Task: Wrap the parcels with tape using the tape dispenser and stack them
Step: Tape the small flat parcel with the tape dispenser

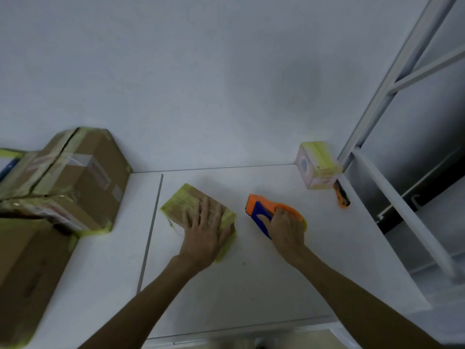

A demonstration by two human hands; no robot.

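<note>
A small brown parcel [185, 205] bound with yellow-green tape lies on the white table [226, 285] at the middle. My left hand [205, 230] rests flat on top of it with fingers spread. To its right, my right hand [286, 230] grips the orange and blue tape dispenser [261, 210], which sits on the table. A stack of large taped cardboard parcels [73, 177] stands at the left. One small pink box [317, 166] with yellow tape sits at the back right.
An orange and black utility knife [341, 196] lies beside the pink box near the table's right edge. A white metal frame [392, 172] runs along the right side. A white wall rises behind the table. A seam [151, 230] runs across the tabletop.
</note>
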